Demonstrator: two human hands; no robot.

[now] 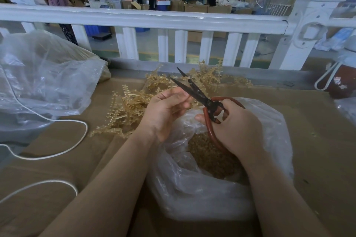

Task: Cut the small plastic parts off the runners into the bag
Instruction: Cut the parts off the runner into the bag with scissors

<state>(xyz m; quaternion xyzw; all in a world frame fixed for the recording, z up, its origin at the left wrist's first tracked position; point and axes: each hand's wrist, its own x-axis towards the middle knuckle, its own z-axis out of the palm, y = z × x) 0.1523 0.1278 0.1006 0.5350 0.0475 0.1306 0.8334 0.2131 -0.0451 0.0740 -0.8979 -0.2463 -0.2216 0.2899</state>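
Cardboard-covered bench [317, 121], factory floor behind a white railing [146, 18]. Nearest, open bag [192, 194] holding cut parts [212, 158]. Above its mouth, right hand [238, 127] grips scissors [198, 94] through red loops, blades apart. Left hand [163, 111] pinches a runner [189, 100] at the blades. Risks: fingertips close to the blades could get nicked; cut parts could fly past the bag. Uncut runners pile [133, 106] beyond.

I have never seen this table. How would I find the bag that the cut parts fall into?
Start at the white railing and come down past the pile of runners to the two hands. The bag lies open just beneath them, holding amber bits. The other bag, far left, looks crumpled and holds no such heap.
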